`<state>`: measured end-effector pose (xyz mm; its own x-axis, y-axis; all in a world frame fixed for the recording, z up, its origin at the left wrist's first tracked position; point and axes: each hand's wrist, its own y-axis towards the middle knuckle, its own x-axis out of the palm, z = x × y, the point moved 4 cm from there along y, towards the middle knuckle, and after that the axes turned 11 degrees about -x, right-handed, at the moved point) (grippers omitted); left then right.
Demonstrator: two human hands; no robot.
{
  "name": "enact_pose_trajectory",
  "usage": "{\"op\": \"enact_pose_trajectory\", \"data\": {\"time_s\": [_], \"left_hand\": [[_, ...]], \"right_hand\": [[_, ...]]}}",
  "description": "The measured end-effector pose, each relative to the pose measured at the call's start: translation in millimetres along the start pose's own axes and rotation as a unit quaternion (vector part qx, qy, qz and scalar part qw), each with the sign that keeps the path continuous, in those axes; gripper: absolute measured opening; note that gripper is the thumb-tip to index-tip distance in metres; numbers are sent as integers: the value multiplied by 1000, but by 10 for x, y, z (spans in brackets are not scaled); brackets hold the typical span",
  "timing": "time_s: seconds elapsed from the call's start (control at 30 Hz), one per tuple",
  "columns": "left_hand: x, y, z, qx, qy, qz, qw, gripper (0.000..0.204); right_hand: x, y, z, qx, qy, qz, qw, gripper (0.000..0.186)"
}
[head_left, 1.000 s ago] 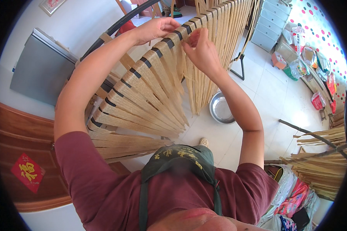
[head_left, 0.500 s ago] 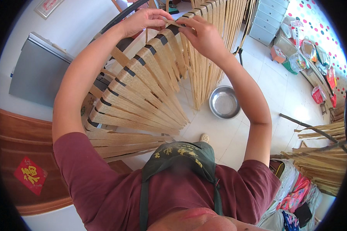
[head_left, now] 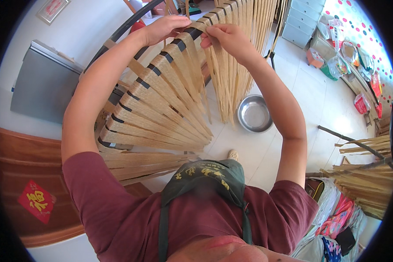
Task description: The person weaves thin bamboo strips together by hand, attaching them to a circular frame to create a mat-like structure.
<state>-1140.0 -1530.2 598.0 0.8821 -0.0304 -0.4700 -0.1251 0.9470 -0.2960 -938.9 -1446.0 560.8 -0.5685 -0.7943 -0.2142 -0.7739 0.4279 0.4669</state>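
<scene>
Long, flat tan strips hang over a dark curved pole, folded across it side by side. At the pole's upper stretch, my right hand pinches one tan strip between thumb and fingers, on the near side. My left hand is at the far side of the same strip, fingers pressed together where it crosses the pole; its fingertips are partly hidden. Both hands are raised, arms reaching around the hanging strips. Several dark gaps of bare pole show between the folded strips.
A steel basin sits on the tiled floor below the strips. More strips hang from a branch-like pole at the right. A grey cabinet stands left, drawers at the back, bags along the right wall.
My right hand has moved slightly down, curling more around the strip. My left hand has shifted a little down with it. The strip between them now lies closer over the pole.
</scene>
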Motion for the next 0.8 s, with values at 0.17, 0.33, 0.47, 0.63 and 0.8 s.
{"op": "enact_pose_trajectory", "data": {"time_s": [0.17,0.33,0.47,0.63,0.8], "left_hand": [[-2,-131,-22,41,23,97,994,34],[-73,-612,367,132,134,148,971,20],[581,-1421,742,138,223,180,948,13],[1345,-1787,826,101,351,137,921,16],[1946,-1793,-1,-58,153,165,973,27]], "right_hand": [[120,-527,111,-161,-147,122,968,17],[431,-872,626,-119,-74,23,990,22],[583,-861,728,-40,38,-97,994,24],[443,-850,952,15,104,-177,979,23],[391,-917,1081,35,241,-232,942,20]]}}
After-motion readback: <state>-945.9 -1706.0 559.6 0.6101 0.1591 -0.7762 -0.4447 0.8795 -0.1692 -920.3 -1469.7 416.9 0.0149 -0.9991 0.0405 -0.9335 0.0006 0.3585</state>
